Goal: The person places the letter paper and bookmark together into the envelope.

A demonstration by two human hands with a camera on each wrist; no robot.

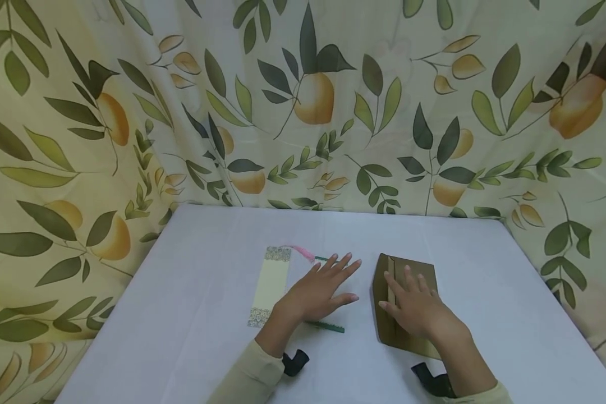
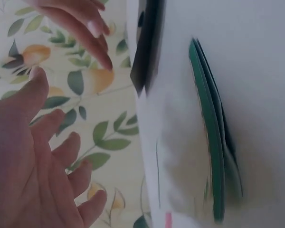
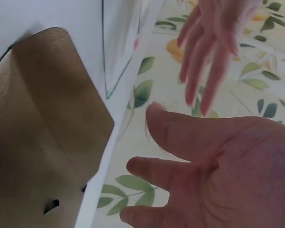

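Note:
My left hand [image 1: 315, 292], fingers spread and straight, hovers over a white card with green edges [image 1: 330, 326], covering most of it. The left wrist view shows this card [image 2: 210, 133] slightly folded, apart from the fingers. Left of that hand lies a cream bookmark [image 1: 271, 283] with lace-patterned ends and a pink tassel [image 1: 303, 252]. My right hand [image 1: 416, 306], its fingers also extended, is above a brown envelope [image 1: 399, 335] with its flap to the left. In the right wrist view the hand is apart from the envelope [image 3: 42, 118]. Neither hand holds anything.
A white-covered table [image 1: 197, 292] lies beneath everything. Behind it and at the sides hangs a curtain [image 1: 384, 33] patterned with leaves and fruit. Black wrist pieces [image 1: 295, 363] stick out beneath both forearms.

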